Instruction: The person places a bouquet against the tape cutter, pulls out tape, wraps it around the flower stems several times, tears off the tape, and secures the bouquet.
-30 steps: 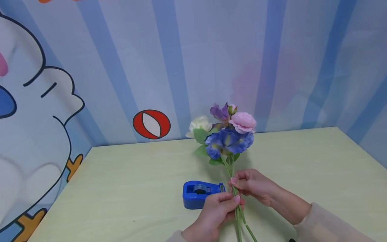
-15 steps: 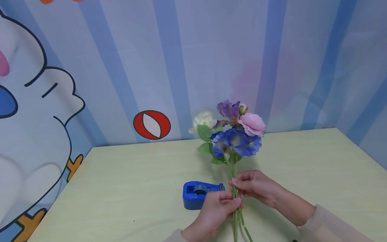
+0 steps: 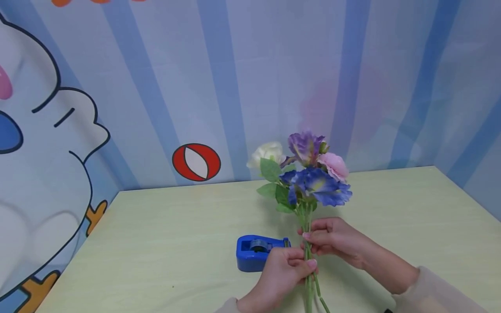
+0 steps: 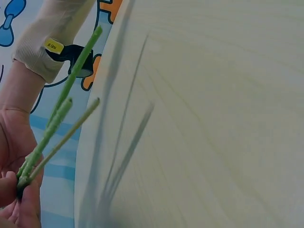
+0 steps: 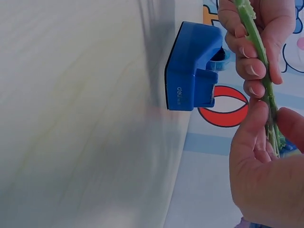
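Observation:
A bunch of artificial-looking flowers stands upright over the table: a blue flower point(image 3: 322, 186) in front, a purple flower point(image 3: 306, 148) behind, a pink flower point(image 3: 334, 166) on the right and a white flower point(image 3: 268, 154) on the left. My left hand point(image 3: 278, 271) grips the gathered green stems point(image 3: 309, 293) from the left, thumb across them. Just above it, my right hand point(image 3: 338, 239) pinches the same stems between thumb and fingers. In the right wrist view both hands meet along the stems point(image 5: 259, 42). Loose stem ends point(image 4: 52, 123) spread apart in the left wrist view.
A blue tape dispenser point(image 3: 250, 261) with a roll of tape point(image 3: 258, 245) stands on the pale table point(image 3: 176, 230), left of the stems and partly behind the left hand. A printed backdrop point(image 3: 274, 78) with blue stripes rises behind the table.
The flower heads have shifted right and turned, with the pink flower now partly behind the blue one. Both hands keep holding the stems and have moved slightly right.

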Available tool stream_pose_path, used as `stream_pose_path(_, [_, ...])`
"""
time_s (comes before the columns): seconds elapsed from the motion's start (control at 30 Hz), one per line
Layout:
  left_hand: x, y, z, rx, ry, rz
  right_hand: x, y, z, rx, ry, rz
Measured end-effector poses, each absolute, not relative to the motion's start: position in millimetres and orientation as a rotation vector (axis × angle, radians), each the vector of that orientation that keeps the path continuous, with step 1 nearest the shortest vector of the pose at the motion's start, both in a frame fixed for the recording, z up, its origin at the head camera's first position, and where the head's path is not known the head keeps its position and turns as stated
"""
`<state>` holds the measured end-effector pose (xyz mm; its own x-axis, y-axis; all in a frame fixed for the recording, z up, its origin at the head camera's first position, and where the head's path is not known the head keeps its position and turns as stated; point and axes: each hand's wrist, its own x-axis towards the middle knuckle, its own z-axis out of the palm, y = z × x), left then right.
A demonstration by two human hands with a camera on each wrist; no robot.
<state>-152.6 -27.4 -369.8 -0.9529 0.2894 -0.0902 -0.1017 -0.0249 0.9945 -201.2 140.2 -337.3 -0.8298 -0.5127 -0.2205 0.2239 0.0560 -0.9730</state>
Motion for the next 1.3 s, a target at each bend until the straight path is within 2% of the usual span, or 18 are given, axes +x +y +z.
stream_pose_path(0.43, [-149,-21,-369,0.193,2.044,2.033,-197,142,-334,-0.188,1.870,-1.792])
stream_pose_path(0.93, [-147,-11,-372,0.157,1.859,2.056,-205,156,-344,-0.272,1.658,-1.856])
stream_pose_path(1.3, [-153,2,-371,0.129,1.967,1.981,-211,167,-350,-0.257,1.582,-1.811])
